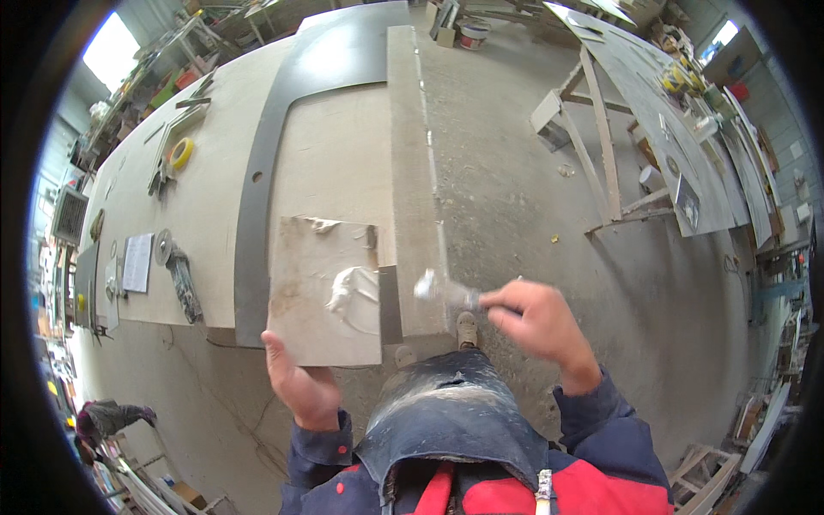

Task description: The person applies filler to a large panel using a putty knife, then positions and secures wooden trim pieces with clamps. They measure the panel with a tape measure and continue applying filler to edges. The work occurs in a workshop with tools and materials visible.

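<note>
My left hand (302, 386) supports a flat rectangular board (315, 283) from below, thumb at its near left edge. On the board lie a heap of white paste (351, 291) and a smaller smear near its far edge. My right hand (541, 322) grips the handle of a putty knife (460, 294), blurred, its tip loaded with white paste. The blade is above the near right end of a long pale strip (412, 180), apart from the board. Beneath the board, a dark grey panel with a large cutout (254, 212) rests on the worktable (206, 251).
On the worktable's left are a yellow tape roll (181, 153), an angle grinder (177, 277) and a sheet of paper (137, 262). To the right, a sloping board (650, 109) with tools rests on a wooden trestle (599, 135). A bucket (474, 35) stands beyond. Cables (248, 425) trail over the floor.
</note>
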Demonstrator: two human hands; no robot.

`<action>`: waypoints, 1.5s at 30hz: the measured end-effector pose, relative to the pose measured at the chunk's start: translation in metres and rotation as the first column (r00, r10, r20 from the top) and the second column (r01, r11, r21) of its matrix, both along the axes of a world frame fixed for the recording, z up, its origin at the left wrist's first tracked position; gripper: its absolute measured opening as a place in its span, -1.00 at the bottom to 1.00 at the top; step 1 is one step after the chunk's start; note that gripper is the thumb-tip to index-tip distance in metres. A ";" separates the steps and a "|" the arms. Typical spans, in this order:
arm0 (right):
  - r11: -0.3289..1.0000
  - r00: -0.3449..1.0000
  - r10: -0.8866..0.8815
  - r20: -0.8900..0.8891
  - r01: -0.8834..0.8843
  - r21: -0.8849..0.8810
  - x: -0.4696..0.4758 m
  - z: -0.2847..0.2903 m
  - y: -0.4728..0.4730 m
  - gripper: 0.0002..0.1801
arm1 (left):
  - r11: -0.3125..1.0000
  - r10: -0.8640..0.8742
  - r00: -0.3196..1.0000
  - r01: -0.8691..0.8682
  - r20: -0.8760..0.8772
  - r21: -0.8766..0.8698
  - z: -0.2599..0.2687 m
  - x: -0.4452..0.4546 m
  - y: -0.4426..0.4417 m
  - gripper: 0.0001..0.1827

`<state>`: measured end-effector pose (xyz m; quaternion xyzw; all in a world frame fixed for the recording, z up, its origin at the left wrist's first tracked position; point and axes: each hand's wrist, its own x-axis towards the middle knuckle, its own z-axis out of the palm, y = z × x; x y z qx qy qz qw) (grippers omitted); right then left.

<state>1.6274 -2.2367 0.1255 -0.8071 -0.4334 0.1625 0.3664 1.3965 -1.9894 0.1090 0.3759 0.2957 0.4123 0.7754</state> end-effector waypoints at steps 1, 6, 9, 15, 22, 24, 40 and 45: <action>0.986 0.930 -0.146 -0.336 0.163 0.020 0.015 -0.019 -0.003 -0.69 | 1.000 -0.006 1.000 0.007 0.021 -0.026 -0.003 0.000 -0.001 -0.30; 0.852 0.368 -0.120 -0.922 0.515 0.095 0.064 -0.113 0.010 -0.64 | 0.996 0.051 0.999 -0.050 0.014 -0.078 0.008 0.005 -0.010 -0.33; 0.830 0.324 -0.084 -0.942 0.546 0.113 0.068 -0.152 0.034 -0.60 | 0.992 0.094 0.995 -0.097 -0.039 -0.085 0.014 0.004 -0.022 -0.31; 0.817 0.405 -0.140 -0.903 0.563 0.125 0.067 -0.189 0.063 -0.59 | 0.988 0.126 0.986 -0.135 -0.112 -0.077 0.015 0.000 -0.039 -0.27; 0.799 0.643 -0.309 -0.701 0.575 0.175 0.029 -0.224 0.065 -0.61 | 0.987 0.122 0.987 -0.132 -0.104 -0.095 0.017 0.003 -0.042 -0.27; 0.786 0.696 -0.339 -0.633 0.579 0.215 0.019 -0.228 0.058 -0.62 | 0.988 0.102 0.991 -0.111 -0.089 -0.103 0.015 -0.001 -0.039 -0.28; 0.983 0.974 0.052 -0.221 -0.012 0.181 -0.031 0.041 -0.001 -0.64 | 0.985 -0.160 0.987 0.160 0.000 -0.069 0.007 -0.014 -0.014 -0.34; 0.992 0.997 -0.018 -0.074 0.027 0.123 -0.065 0.046 0.005 -0.67 | 0.964 -0.266 0.963 0.267 0.046 0.000 0.009 -0.010 -0.010 -0.29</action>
